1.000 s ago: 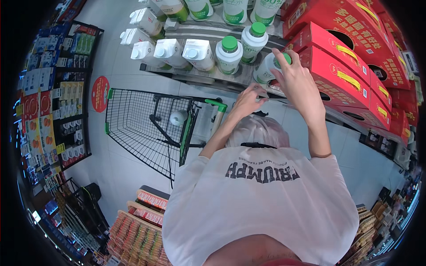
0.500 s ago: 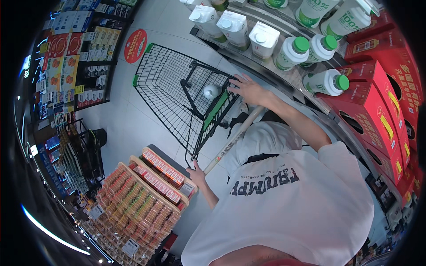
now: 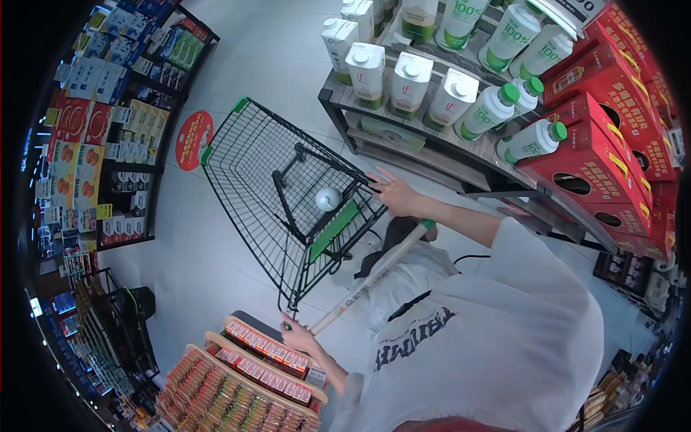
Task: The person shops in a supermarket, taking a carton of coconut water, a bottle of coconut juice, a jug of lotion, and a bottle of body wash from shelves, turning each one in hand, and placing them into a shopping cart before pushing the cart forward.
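Note:
A black wire shopping cart with green corner pieces stands tilted across the middle of my view. Its pale tubular handle runs between my arms, with a green cap at its right end. Around the left end of that handle, my left hand is closed. My right hand reaches over to the cart's near right corner, fingers spread against the wire rim, gripping nothing. A round white item sits in the basket, beside a green panel.
At right, a shelf bears white cartons and green-capped bottles, with red gift boxes beside it. A rack of packaged snacks stands close by my left arm. Stocked shelving lines the left; a red floor sticker lies ahead.
The cart and both hands have shifted left and down in view. More of the right-hand shelf's front shows, and the snack rack has slid toward the lower edge.

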`<state>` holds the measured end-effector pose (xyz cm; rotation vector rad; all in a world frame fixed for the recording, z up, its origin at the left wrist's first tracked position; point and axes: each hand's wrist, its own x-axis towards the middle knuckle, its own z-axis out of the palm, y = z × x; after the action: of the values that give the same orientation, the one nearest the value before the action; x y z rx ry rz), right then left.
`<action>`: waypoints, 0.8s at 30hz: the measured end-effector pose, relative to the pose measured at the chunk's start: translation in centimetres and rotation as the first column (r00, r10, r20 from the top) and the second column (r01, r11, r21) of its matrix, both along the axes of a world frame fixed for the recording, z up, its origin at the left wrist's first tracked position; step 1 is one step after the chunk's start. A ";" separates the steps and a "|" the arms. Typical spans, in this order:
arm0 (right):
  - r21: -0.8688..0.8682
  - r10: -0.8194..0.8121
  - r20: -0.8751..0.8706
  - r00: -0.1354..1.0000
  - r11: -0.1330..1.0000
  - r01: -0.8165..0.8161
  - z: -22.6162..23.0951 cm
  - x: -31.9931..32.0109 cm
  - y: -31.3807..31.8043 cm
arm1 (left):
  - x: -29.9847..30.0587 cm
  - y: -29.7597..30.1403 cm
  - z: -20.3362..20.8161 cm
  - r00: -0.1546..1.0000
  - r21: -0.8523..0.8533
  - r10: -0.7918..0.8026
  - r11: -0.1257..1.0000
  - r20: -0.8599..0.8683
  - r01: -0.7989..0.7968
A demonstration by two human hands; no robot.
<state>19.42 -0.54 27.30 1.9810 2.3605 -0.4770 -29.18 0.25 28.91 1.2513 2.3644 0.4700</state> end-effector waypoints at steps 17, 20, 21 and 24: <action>-0.057 -0.404 0.087 0.911 0.911 0.409 -2.4 -9.5 14.1 | -1.1 34.9 -6.1 0.919 0.271 -0.098 0.939 -0.383 0.213; -0.044 -0.479 0.028 0.877 0.876 0.480 -3.5 -8.6 17.6 | 2.0 41.5 -5.6 0.806 0.157 -0.362 0.864 -0.468 0.479; -0.050 -0.524 0.008 0.851 0.850 0.524 -3.7 -8.6 19.0 | 2.9 43.8 -5.4 0.777 0.151 -0.401 0.837 -0.486 0.526; -0.096 -0.580 -0.053 0.813 0.814 0.574 -3.0 -7.3 22.6 | 6.6 49.4 -5.1 0.460 0.072 -0.724 0.498 -0.514 0.864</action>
<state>12.07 22.10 24.34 2.6695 1.6859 -0.6548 -22.56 49.63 23.81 2.6718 1.6260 0.2667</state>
